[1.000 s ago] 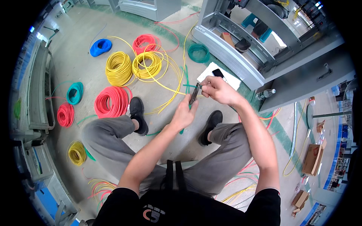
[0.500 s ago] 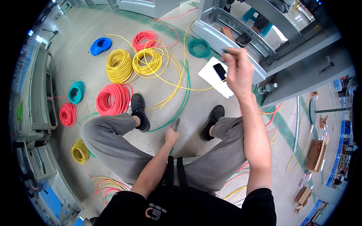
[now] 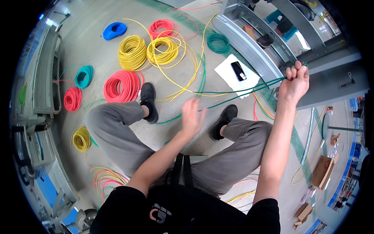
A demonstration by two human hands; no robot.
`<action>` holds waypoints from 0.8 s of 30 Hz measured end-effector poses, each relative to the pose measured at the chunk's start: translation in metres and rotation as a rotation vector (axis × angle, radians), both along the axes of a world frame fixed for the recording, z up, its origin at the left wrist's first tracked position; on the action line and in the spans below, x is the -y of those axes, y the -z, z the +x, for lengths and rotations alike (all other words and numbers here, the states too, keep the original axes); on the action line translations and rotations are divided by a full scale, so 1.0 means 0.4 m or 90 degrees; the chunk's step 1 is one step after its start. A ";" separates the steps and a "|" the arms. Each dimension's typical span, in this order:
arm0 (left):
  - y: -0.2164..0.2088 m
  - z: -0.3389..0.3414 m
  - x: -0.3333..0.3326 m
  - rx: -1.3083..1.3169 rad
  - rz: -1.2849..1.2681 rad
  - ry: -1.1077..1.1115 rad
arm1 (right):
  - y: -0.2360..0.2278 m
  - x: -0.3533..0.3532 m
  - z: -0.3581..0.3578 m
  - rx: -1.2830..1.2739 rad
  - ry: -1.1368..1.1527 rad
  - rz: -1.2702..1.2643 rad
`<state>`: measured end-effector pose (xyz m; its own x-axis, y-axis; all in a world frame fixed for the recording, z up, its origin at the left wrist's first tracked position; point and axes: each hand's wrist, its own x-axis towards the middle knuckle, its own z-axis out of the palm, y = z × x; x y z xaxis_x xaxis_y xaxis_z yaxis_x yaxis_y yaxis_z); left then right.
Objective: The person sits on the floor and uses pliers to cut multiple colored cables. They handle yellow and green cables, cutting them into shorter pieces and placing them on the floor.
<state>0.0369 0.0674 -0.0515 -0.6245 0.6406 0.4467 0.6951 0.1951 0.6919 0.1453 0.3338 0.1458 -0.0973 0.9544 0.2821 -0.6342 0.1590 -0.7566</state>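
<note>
Far out to the right, my right hand (image 3: 295,85) is closed around green wires (image 3: 237,94), with short ends sticking out past the fingers. From this fist the strands run leftward in two lines, one of them passing close by my left hand. My left hand (image 3: 193,118), slightly blurred, is over the floor between my shoes with its fingers spread; I see nothing held in it. Yellow wire strands (image 3: 186,90) lie just beyond it. Below the stretched wires, a black phone (image 3: 238,71) rests on white paper (image 3: 224,72).
Coils of yellow (image 3: 132,52), red (image 3: 121,86), blue (image 3: 114,31) and green wire (image 3: 218,43) lie on the floor ahead and left. A grey metal cabinet (image 3: 249,43) stands at the right front. Cardboard boxes (image 3: 324,171) lie right. More loose wires (image 3: 105,179) are beside my left leg.
My right hand has moved right and slightly down, and the green wires now stretch behind it. My left hand has moved up and right, its fingers opening. The view has shifted slightly.
</note>
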 end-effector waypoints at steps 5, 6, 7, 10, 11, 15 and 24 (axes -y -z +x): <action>-0.038 0.035 -0.038 0.025 -0.016 0.116 | 0.014 -0.030 0.041 -0.054 -0.074 -0.004; -0.043 0.046 -0.035 0.035 -0.020 0.138 | 0.017 -0.047 0.067 -0.079 -0.141 -0.003; -0.063 0.057 -0.035 0.012 -0.009 0.118 | 0.019 -0.068 0.099 -0.103 -0.205 -0.002; -0.125 0.065 -0.044 -0.032 -0.007 0.073 | 0.021 -0.097 0.145 -0.195 -0.268 -0.075; -0.125 0.066 -0.046 -0.039 -0.025 0.085 | 0.028 -0.105 0.155 -0.205 -0.288 -0.087; -0.111 0.065 -0.042 0.023 -0.063 0.181 | 0.039 -0.124 0.169 -0.240 -0.366 -0.090; -0.010 0.044 0.013 0.065 -0.022 0.127 | 0.067 -0.070 0.101 0.294 0.201 0.103</action>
<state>0.0545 0.0622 -0.0477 -0.5240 0.7703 0.3634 0.6494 0.0853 0.7556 0.1856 0.3619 0.1192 0.0378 0.9057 0.4222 -0.1478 0.4229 -0.8941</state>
